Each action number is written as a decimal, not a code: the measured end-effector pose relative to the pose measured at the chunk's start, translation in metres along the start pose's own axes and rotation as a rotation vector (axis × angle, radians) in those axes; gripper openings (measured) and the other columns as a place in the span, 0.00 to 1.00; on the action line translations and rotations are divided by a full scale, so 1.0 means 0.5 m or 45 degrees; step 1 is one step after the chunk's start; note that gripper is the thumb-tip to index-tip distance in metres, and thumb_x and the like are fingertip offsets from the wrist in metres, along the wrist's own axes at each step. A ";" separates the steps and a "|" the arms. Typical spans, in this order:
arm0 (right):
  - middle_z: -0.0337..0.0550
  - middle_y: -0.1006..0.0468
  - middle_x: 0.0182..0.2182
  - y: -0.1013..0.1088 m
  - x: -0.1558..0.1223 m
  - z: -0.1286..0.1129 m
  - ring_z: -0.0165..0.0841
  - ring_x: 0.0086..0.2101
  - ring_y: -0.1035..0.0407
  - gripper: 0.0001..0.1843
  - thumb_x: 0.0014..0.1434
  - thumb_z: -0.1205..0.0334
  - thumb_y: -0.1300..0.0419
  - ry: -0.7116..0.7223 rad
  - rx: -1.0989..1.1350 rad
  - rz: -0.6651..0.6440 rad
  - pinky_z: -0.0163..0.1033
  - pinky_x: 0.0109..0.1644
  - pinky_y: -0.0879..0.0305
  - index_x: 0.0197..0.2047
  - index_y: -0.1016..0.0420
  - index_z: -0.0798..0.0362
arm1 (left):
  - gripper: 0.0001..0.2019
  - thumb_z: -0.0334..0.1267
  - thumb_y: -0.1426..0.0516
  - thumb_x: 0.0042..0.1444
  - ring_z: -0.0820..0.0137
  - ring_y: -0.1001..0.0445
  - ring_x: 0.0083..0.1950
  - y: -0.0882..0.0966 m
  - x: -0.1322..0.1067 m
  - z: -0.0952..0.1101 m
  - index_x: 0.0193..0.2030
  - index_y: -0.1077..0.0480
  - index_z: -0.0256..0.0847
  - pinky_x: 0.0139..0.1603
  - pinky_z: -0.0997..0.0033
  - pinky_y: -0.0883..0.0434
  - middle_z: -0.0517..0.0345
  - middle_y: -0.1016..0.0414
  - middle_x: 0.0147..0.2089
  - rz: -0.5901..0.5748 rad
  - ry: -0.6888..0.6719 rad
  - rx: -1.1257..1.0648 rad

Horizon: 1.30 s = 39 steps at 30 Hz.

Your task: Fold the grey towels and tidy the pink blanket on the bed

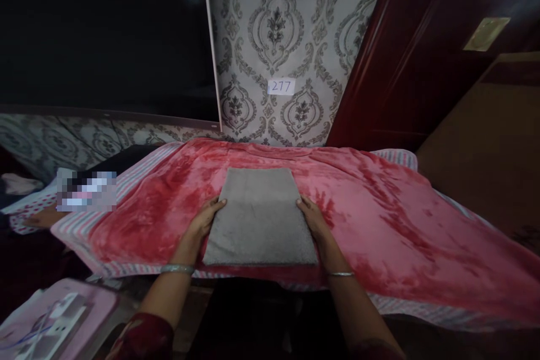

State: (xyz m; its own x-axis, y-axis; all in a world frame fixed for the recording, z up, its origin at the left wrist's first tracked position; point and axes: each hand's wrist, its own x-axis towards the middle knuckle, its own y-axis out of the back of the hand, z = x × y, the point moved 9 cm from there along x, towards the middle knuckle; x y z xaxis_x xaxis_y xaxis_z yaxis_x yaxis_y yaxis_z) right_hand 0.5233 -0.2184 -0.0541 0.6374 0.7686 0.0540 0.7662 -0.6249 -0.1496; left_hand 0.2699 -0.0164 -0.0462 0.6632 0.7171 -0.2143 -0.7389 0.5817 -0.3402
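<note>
A grey towel [259,214], folded into a thick rectangle, lies on a red plush blanket [379,225] spread over a table. My left hand [205,219] rests against the towel's left edge, fingers stretched along it. My right hand [313,218] presses flat against the right edge, fingers extended. Both hands flank the towel at its middle. Each wrist wears a thin metal bangle.
Patterned wallpaper with a "277" label [281,86] stands behind the table. A dark red wooden door [405,56] is at the right. A pink box [54,315] sits at the lower left. A striped cloth [139,174] shows beneath the blanket's edges.
</note>
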 end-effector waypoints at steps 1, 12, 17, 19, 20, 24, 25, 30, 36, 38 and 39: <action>0.43 0.18 0.46 0.002 -0.001 0.000 0.46 0.48 0.25 0.33 0.46 0.39 0.34 -0.002 -0.014 0.006 0.49 0.52 0.29 0.51 0.22 0.49 | 0.26 0.35 0.29 0.41 0.60 0.19 0.38 0.000 -0.001 0.001 0.49 0.24 0.33 0.36 0.66 0.23 0.45 0.17 0.40 0.001 -0.007 -0.001; 0.42 0.18 0.47 0.011 -0.016 -0.001 0.46 0.48 0.26 0.32 0.47 0.41 0.33 -0.016 -0.072 0.009 0.48 0.52 0.30 0.52 0.22 0.48 | 0.33 0.35 0.29 0.38 0.57 0.19 0.42 -0.008 -0.013 0.000 0.54 0.25 0.32 0.43 0.63 0.23 0.43 0.17 0.44 -0.064 -0.085 -0.017; 0.45 0.17 0.44 0.018 -0.010 0.004 0.45 0.45 0.25 0.34 0.45 0.39 0.33 0.014 -0.085 0.035 0.47 0.48 0.30 0.52 0.21 0.50 | 0.35 0.37 0.28 0.38 0.58 0.19 0.43 -0.007 -0.010 -0.004 0.57 0.26 0.33 0.44 0.63 0.23 0.44 0.17 0.46 -0.094 -0.092 -0.002; 0.45 0.17 0.43 0.018 -0.007 0.008 0.44 0.43 0.24 0.34 0.45 0.39 0.32 0.013 -0.058 0.039 0.46 0.46 0.29 0.51 0.21 0.49 | 0.35 0.38 0.28 0.39 0.57 0.19 0.44 -0.007 -0.011 -0.004 0.58 0.27 0.33 0.46 0.62 0.23 0.43 0.18 0.48 -0.098 -0.083 0.005; 0.45 0.17 0.42 0.018 -0.006 0.010 0.44 0.42 0.24 0.34 0.44 0.39 0.32 0.012 -0.047 0.039 0.46 0.46 0.29 0.51 0.21 0.49 | 0.35 0.38 0.28 0.40 0.56 0.19 0.45 -0.007 -0.012 -0.004 0.58 0.27 0.33 0.47 0.61 0.23 0.42 0.18 0.48 -0.090 -0.080 0.008; 0.45 0.17 0.43 0.015 -0.004 0.008 0.42 0.41 0.24 0.33 0.44 0.40 0.32 0.037 -0.026 0.045 0.45 0.46 0.29 0.50 0.20 0.50 | 0.37 0.38 0.28 0.39 0.54 0.19 0.47 -0.008 -0.018 0.004 0.59 0.27 0.34 0.48 0.60 0.23 0.41 0.19 0.51 -0.079 -0.094 0.000; 0.45 0.17 0.44 0.013 -0.004 0.007 0.42 0.41 0.24 0.33 0.45 0.40 0.32 0.044 -0.025 0.046 0.45 0.46 0.29 0.51 0.21 0.50 | 0.37 0.39 0.28 0.38 0.54 0.19 0.47 -0.010 -0.020 0.006 0.59 0.27 0.34 0.48 0.60 0.23 0.41 0.19 0.52 -0.086 -0.097 -0.003; 0.47 0.17 0.44 -0.001 -0.002 0.003 0.44 0.42 0.24 0.36 0.46 0.39 0.33 0.041 -0.009 0.004 0.48 0.48 0.29 0.54 0.22 0.51 | 0.40 0.40 0.27 0.39 0.56 0.18 0.45 -0.009 -0.021 0.012 0.61 0.30 0.33 0.46 0.63 0.23 0.41 0.18 0.49 -0.059 -0.104 0.023; 0.47 0.18 0.43 -0.009 -0.002 -0.009 0.45 0.43 0.24 0.34 0.46 0.37 0.34 0.075 -0.011 -0.017 0.51 0.48 0.30 0.52 0.22 0.48 | 0.39 0.39 0.28 0.38 0.56 0.18 0.46 -0.008 -0.024 0.021 0.61 0.30 0.35 0.45 0.64 0.22 0.42 0.19 0.50 -0.025 -0.112 0.017; 0.47 0.18 0.44 -0.010 -0.002 -0.012 0.45 0.43 0.25 0.34 0.47 0.37 0.34 0.088 -0.019 -0.023 0.51 0.50 0.31 0.52 0.22 0.47 | 0.39 0.39 0.28 0.39 0.55 0.19 0.48 -0.007 -0.027 0.024 0.60 0.29 0.36 0.45 0.64 0.22 0.42 0.19 0.52 -0.007 -0.111 0.018; 0.47 0.18 0.44 -0.010 -0.002 -0.013 0.45 0.43 0.25 0.34 0.47 0.37 0.34 0.094 -0.025 -0.019 0.51 0.50 0.31 0.53 0.22 0.47 | 0.39 0.39 0.28 0.38 0.55 0.19 0.49 -0.006 -0.029 0.025 0.61 0.30 0.36 0.45 0.64 0.22 0.42 0.20 0.53 0.002 -0.110 0.018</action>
State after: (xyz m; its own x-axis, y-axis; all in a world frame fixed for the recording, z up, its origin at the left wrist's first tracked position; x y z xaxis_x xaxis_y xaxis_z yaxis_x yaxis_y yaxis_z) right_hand 0.5193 -0.2169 -0.0471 0.6296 0.7661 0.1292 0.7767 -0.6165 -0.1293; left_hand 0.2612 -0.0237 -0.0307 0.6500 0.7479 -0.1346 -0.7417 0.5857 -0.3268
